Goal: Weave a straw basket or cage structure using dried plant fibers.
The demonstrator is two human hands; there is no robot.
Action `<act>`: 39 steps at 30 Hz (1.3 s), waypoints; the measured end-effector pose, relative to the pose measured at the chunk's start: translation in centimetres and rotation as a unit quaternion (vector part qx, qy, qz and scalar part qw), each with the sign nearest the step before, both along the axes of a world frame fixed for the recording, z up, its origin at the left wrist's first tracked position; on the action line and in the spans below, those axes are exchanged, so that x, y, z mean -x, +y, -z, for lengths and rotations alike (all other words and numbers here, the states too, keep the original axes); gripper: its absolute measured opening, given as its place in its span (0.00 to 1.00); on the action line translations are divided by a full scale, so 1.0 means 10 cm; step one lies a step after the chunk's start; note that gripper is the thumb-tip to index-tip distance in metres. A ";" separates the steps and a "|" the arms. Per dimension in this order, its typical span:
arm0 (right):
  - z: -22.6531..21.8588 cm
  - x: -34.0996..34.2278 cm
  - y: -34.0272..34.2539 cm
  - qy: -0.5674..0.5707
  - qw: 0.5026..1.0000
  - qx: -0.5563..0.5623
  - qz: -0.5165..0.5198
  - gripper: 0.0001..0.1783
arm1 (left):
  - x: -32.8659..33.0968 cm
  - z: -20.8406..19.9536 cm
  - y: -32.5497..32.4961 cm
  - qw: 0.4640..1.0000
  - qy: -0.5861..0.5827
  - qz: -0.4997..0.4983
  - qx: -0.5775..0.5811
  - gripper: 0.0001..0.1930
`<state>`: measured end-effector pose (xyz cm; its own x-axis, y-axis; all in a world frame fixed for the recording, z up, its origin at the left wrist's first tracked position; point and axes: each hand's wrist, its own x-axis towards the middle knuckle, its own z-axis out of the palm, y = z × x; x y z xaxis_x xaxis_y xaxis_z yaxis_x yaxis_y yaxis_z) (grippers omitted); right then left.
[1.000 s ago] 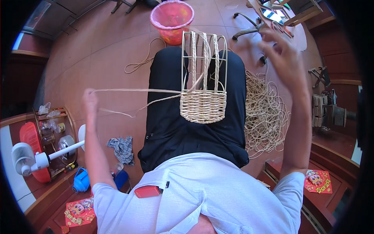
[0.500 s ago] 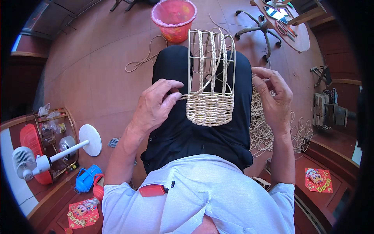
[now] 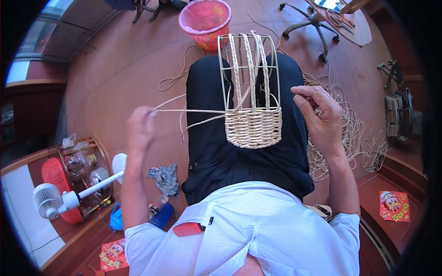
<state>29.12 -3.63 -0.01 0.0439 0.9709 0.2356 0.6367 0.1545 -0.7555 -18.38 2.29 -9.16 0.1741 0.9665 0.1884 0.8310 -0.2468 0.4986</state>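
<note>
A part-woven basket [image 3: 253, 129] rests on my lap, its lower band tightly woven and its upper part a bare wire frame with twisted cords running up it. Out to the left, my left hand [image 3: 142, 126] is blurred by motion, its fingers closed on a pale weaving strand [image 3: 189, 110] drawn taut from the basket's woven edge. Another loose strand end curls near my left knee. Beside the basket, over my right thigh, my right hand [image 3: 324, 112] hovers with fingers loosely bent and thumb apart; nothing shows in it, and it does not touch the basket.
Heaps of loose cord [image 3: 338, 138] lie on the floor to my right. A red bucket [image 3: 205, 23] stands ahead, near a wheeled chair base [image 3: 312, 23]. Scissors [image 3: 338, 19] lie on a round board. At left are a white fan [image 3: 47, 198] and a crumpled cloth [image 3: 165, 179].
My left hand has moved away from the basket to the left, drawing the strand out straight. My right hand stays nearly in place. The view has shifted slightly.
</note>
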 end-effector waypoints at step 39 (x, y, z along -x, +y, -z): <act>0.22 -0.10 -0.12 0.044 0.999 0.014 -0.016 0.07 | 3.74 0.11 -0.22 0.840 0.414 -0.340 0.090 0.11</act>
